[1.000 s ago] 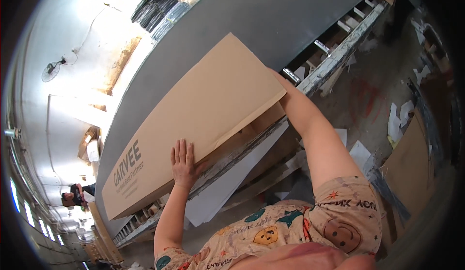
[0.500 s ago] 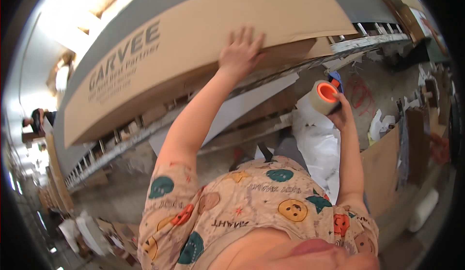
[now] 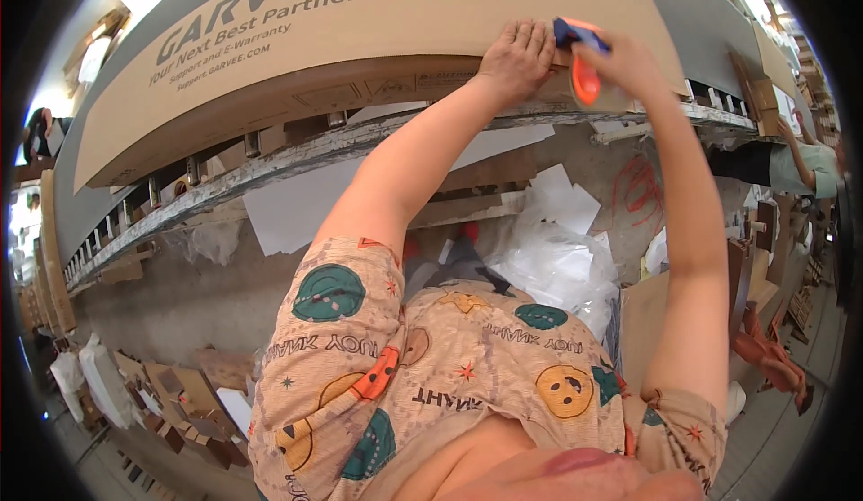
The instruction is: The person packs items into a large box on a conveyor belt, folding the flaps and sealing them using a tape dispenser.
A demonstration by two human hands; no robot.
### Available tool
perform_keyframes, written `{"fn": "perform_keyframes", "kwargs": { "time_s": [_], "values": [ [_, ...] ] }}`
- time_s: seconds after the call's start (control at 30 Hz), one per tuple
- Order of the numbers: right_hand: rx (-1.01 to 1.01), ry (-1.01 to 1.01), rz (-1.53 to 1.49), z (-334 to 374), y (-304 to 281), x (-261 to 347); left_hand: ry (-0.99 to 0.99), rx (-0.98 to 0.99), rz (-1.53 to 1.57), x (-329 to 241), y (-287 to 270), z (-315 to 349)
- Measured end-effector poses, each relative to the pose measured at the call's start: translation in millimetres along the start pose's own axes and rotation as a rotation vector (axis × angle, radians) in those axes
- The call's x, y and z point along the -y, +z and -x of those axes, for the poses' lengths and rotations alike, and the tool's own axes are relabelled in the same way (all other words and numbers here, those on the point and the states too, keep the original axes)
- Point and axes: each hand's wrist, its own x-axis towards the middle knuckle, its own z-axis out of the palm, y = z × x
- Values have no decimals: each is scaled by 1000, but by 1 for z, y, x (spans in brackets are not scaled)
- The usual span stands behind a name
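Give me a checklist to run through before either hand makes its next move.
1. Left hand flat on the carton, near its edge: ok.
2. Tape dispenser gripped in the right hand: ok.
3. Left fingers well away from the dispenser: not ok; they lie right beside its blue part.
4. Tape stuck to the carton: cannot tell; the right hand is blurred and hides that spot.
5. Floor free of loose material: not ok; crumpled plastic sheeting lies on it.
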Motion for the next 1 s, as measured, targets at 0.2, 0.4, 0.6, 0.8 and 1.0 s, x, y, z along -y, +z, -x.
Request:
{"fn": "perform_keyframes", "kwargs": {
  "time_s": [0.2, 0.4, 0.6, 0.8, 1.0],
  "values": [
    [-261, 131, 67, 127, 129, -9, -1, -4, 64, 13, -12, -1],
    [241, 154, -44, 18, 62, -10, 22, 205, 132, 7, -33, -22],
    [358, -51, -171, -18, 101, -17, -17, 741, 296, 15, -38, -75],
    [364, -78, -272, 17, 84, 1, -79, 518, 316, 58, -40, 19],
    [360, -77, -389, 99, 57, 112, -68, -16, 49, 265, -96, 235]
  ]
}}
